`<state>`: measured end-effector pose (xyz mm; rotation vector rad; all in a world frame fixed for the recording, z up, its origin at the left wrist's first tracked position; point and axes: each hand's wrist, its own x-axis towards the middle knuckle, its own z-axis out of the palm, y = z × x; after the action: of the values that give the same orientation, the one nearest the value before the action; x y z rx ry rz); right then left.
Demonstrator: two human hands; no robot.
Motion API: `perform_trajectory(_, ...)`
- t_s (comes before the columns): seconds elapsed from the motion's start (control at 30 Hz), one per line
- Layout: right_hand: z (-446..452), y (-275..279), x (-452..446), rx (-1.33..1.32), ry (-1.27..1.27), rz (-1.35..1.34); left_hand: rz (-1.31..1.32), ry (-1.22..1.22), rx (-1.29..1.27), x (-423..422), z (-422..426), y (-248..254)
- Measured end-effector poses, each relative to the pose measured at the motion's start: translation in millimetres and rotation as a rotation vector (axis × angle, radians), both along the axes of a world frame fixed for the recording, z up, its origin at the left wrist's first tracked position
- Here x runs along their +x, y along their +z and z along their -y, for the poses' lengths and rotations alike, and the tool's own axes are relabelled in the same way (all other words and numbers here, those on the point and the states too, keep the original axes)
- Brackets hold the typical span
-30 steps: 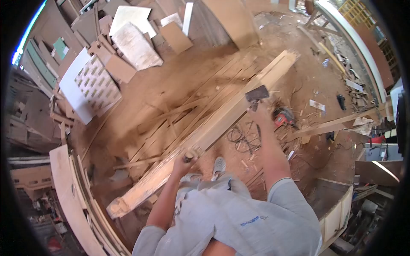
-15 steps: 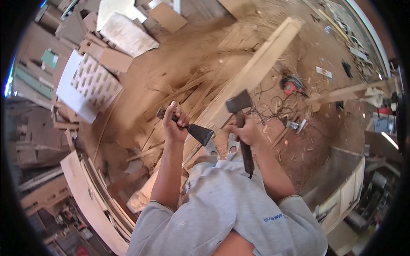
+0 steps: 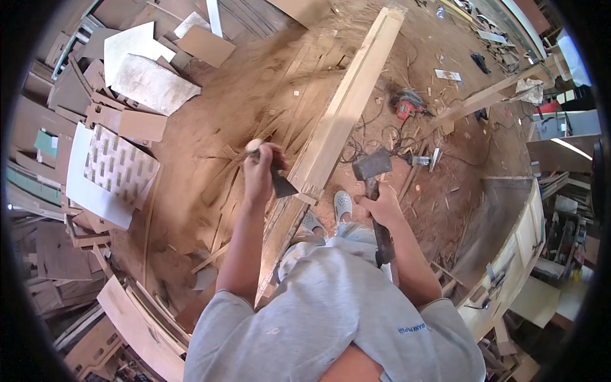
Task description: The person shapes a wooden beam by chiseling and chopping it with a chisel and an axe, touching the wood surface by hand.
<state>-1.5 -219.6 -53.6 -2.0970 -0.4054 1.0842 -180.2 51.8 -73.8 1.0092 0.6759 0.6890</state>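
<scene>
My left hand (image 3: 259, 172) is wrapped round the handle of a wide-bladed chisel (image 3: 282, 184). Its blade points down and right, close to the near end of a long pale timber beam (image 3: 347, 105); whether the edge touches the wood I cannot tell. In my right hand (image 3: 384, 207) is a hatchet (image 3: 373, 165) with a dark handle, held with the head up, to the right of the beam. The beam runs from near my feet toward the far end of the floor, with rough lower wood (image 3: 280, 245) beside my left forearm.
A red circular saw (image 3: 407, 105) with a tangled cable lies on the floor to the right. Boards and panels (image 3: 153, 83) are piled at the left. A wooden box-like frame (image 3: 503, 267) stands at the right. Shavings and offcuts litter the ground.
My view has shifted, so the beam and saw appear further left. The chisel has moved from in front of my feet to beside the beam's end. The hatchet is still held upright.
</scene>
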Motion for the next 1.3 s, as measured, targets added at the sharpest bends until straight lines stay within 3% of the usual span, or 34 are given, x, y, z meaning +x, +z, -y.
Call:
perform_trajectory(0.17, 28.5, -8.2, -9.4, 0.04, -0.178, -0.011, -0.123, -0.449, 0.021, 55.0, -1.1, -33.6)
perform_trajectory(0.3, 41.0, -12.0, -14.9, 0.072, -0.235, -0.012, -0.24, -0.555, 0.058, 96.6, 22.9, -13.2)
perform_trajectory(0.57, 55.4, -21.8, -28.9, 0.062, -0.302, -0.049, -0.354, -0.439, 0.091, 121.7, 23.3, -54.2)
perform_trajectory(1.3, 56.9, -17.8, -34.9, 0.082, -0.288, -0.036, -0.329, -0.408, 0.106, 119.0, 15.0, -65.8)
